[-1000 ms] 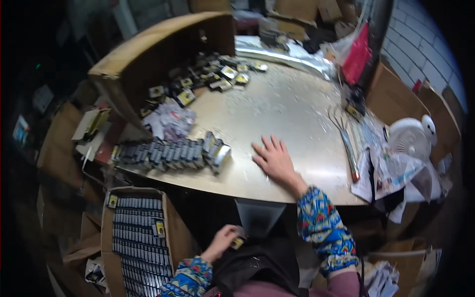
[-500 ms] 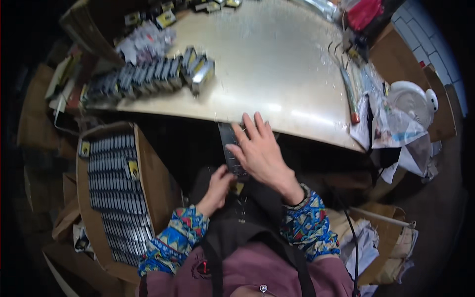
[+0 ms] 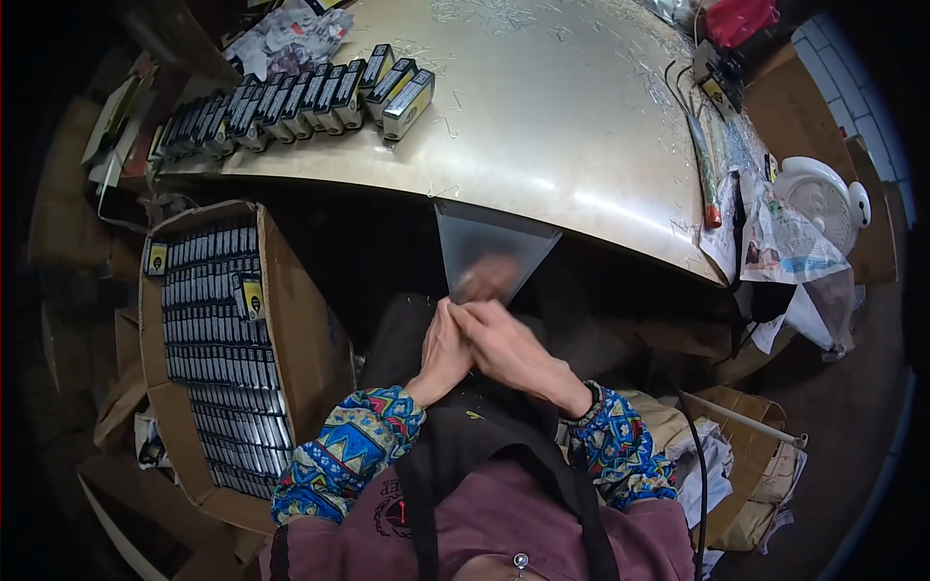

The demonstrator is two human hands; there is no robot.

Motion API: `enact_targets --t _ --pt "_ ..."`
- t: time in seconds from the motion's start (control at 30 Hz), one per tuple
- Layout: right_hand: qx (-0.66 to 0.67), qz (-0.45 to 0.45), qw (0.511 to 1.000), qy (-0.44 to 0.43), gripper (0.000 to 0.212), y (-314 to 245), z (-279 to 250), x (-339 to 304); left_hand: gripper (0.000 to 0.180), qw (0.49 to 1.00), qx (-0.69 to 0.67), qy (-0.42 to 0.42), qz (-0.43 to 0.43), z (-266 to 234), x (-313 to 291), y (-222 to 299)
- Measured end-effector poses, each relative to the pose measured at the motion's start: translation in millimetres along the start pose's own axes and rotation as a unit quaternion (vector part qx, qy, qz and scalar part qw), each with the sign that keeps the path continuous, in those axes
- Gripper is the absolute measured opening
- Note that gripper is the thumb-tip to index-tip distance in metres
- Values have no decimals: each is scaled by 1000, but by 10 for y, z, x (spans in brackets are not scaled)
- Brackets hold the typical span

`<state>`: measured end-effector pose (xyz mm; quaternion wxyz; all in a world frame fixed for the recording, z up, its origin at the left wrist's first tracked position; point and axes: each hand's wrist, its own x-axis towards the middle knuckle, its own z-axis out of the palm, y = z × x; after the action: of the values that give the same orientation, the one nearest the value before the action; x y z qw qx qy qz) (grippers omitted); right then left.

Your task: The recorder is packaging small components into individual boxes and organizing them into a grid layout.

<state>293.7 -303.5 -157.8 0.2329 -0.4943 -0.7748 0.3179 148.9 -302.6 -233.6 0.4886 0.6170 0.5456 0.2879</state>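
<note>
The left hand (image 3: 444, 351) and the right hand (image 3: 511, 351) meet in front of the person, below the front edge of the bench (image 3: 542, 126), fingers bent inward and fingertips together. How tightly either is closed, and whether anything is held between them, I cannot tell. Just beyond the fingertips, a translucent chute (image 3: 475, 230) hangs from the middle of the bench's front edge, narrowing toward the hands, with a blurred patch on its surface. A row of small boxes (image 3: 337, 97), black, grey and yellow, stands near the front edge toward the left corner, with crumpled paper (image 3: 291, 37) behind it. Below that corner, an open carton (image 3: 305, 329) holds more such boxes in packed rows. Near the right edge lies a pronged tool (image 3: 705, 174) with a red handle end; a white fan (image 3: 817, 198) stands beyond that edge.
</note>
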Motion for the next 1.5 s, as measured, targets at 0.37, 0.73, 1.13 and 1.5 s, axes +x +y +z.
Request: enact_targets --t 0.37,0.73,1.13,1.5 --pt "245 174 953 38 41 -51 -478 35 64 997 -52 6 -59 -529 -2 404" --pt "267 172 931 178 27 -94 -520 226 78 995 15 35 94 -590 197 702" --pt "11 -54 941 333 28 -184 -336 270 76 968 52 126 211 -557 299 948" --pt "143 78 911 379 54 -414 -240 508 88 944 153 112 269 -502 312 895"
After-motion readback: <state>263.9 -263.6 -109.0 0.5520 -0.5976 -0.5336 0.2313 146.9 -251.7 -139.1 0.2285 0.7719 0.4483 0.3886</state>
